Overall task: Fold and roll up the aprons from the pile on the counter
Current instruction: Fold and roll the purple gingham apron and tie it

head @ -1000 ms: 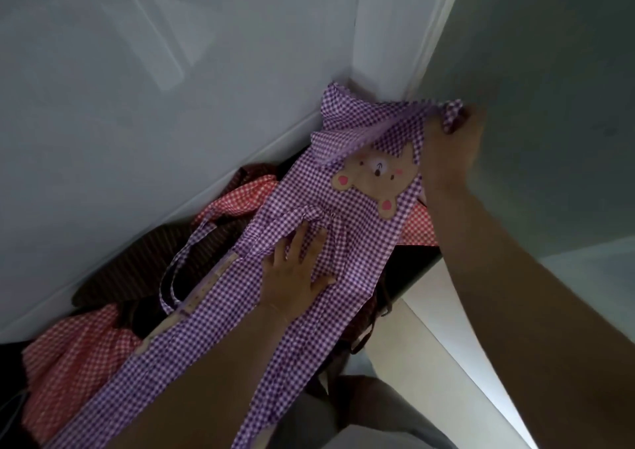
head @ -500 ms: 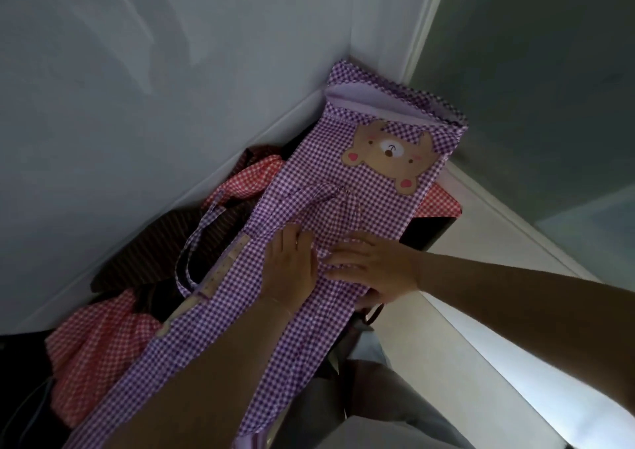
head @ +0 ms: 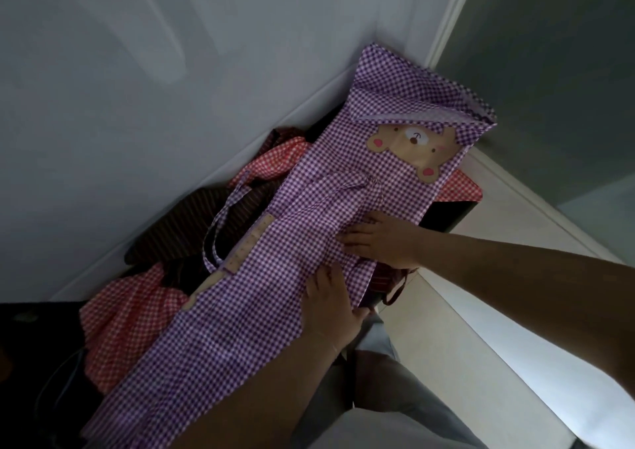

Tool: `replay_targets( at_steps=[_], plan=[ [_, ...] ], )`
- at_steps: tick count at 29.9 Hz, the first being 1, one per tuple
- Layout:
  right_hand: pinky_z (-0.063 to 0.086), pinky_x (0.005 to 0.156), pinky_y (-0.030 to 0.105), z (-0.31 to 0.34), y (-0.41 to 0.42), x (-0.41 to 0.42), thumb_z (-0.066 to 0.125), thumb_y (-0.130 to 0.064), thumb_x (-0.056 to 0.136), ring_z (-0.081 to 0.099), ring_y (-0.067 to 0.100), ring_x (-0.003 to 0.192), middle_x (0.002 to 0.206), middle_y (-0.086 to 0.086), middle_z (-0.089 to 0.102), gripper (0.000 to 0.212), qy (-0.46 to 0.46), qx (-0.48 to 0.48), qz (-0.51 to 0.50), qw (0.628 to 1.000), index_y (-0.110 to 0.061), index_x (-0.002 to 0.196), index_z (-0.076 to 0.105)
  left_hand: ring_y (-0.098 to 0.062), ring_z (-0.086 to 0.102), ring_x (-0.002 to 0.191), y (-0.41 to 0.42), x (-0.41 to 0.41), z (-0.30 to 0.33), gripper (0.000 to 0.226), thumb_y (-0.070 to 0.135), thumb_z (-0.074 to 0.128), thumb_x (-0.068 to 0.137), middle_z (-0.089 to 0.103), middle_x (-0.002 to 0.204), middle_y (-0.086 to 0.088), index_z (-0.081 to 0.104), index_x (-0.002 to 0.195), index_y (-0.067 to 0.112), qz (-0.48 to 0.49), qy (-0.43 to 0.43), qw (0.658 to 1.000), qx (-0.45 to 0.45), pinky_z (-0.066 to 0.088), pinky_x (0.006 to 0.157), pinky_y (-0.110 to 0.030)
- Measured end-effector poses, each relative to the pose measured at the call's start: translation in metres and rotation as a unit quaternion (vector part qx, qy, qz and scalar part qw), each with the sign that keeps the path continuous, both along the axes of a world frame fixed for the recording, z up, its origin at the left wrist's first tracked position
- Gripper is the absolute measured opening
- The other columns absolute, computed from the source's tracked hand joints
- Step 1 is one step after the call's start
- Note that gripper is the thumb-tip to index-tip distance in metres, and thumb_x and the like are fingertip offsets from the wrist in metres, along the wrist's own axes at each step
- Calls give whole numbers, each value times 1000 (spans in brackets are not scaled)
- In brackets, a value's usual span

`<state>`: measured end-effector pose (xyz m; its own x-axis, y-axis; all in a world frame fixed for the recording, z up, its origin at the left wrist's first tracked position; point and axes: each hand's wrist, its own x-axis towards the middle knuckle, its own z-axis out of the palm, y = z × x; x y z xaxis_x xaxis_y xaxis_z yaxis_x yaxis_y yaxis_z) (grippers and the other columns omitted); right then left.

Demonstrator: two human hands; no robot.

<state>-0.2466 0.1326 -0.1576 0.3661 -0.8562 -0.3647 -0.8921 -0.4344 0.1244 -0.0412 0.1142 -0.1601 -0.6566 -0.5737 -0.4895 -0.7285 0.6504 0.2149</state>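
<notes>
**Both hands flat on the purple apron**

A red apron (head: 127, 314) and a brown one (head: 192, 232) lie heaped at left on the dark desk (head: 446, 216). Across them stretches the purple apron (head: 240, 311), folded long, its bear patch (head: 415, 148) at the far end. The left hand (head: 330, 306) and right hand (head: 381, 239) press on it mid-length, fingers straight, grasping nothing.

Person, seen from the head camera. Two bare forearms, no sleeves in view: one enters from the lower centre of the frame, the other from the right edge. Left hand (head: 328, 306) and right hand (head: 379, 240) bare, no gloves, rings or watch visible. Grey fabric trousers (head: 374, 393), plain and lightly creased, at the lower centre-right of the frame.
</notes>
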Motion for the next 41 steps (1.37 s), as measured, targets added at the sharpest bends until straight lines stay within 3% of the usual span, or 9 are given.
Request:
replay_targets(
  at_steps=[5,7,9,14,21,26,32,37,41],
  plan=[
    [40,101,29,19,-27,16,45,-21,95,52,20,121,132,-3,57,36,-66,48,-97,992,-22,130,52,-28,17,145,-9,20,1,86,32,51,89,2,159,-16,-1,151,6,-22,-20,999,13,15,119,-40],
    [41,85,20,35,-42,21,41,-20,98,57,18,109,122,-2,60,32,-95,86,-148,981,-20,128,53,-32,35,136,-12,22,9,76,19,51,89,22,155,-17,8,151,9,67,11,993,95,30,112,-42],
    [41,94,25,44,-62,27,35,-19,100,53,22,117,134,3,54,39,-80,170,-209,960,-17,138,46,-34,50,120,-25,24,26,70,12,55,88,46,138,-19,20,148,13,153,41,973,166,44,99,-41],
    [37,106,34,38,-85,30,30,-24,102,52,25,116,134,11,54,40,-16,293,-263,919,-9,131,53,-30,46,127,-91,43,48,47,23,41,101,43,144,-12,34,146,12,168,-1,932,322,37,107,-31],
    [30,110,36,43,-99,40,28,-42,103,49,26,122,138,10,50,53,-35,240,-288,926,-7,138,45,-19,40,132,-133,120,42,74,39,63,89,36,150,0,24,150,26,147,-83,909,380,38,102,-24],
    [52,81,33,34,-110,52,31,-32,104,54,17,70,75,-1,54,42,-17,165,-270,948,-8,98,65,-25,48,123,-140,145,29,47,35,43,100,45,143,-10,41,142,13,259,-69,945,187,36,107,-30],
    [44,99,36,30,-117,55,20,-43,104,61,25,100,108,12,66,57,-18,206,-326,923,-6,109,63,-26,56,70,-116,150,30,23,13,46,98,67,91,-22,62,98,-4,360,122,919,-100,41,65,-29],
    [36,106,33,20,-113,63,23,-54,100,54,26,114,131,11,56,63,-57,311,-334,888,-9,138,46,-25,62,98,-137,180,9,42,43,44,98,67,110,-11,67,110,9,296,42,953,43,44,87,-28],
    [35,106,35,21,-107,70,26,-55,99,50,27,121,137,11,51,64,-55,253,-301,918,-9,139,43,-30,62,75,-133,180,6,37,36,45,96,65,86,-14,67,90,6,209,106,956,-177,47,61,-32]
  ],
)
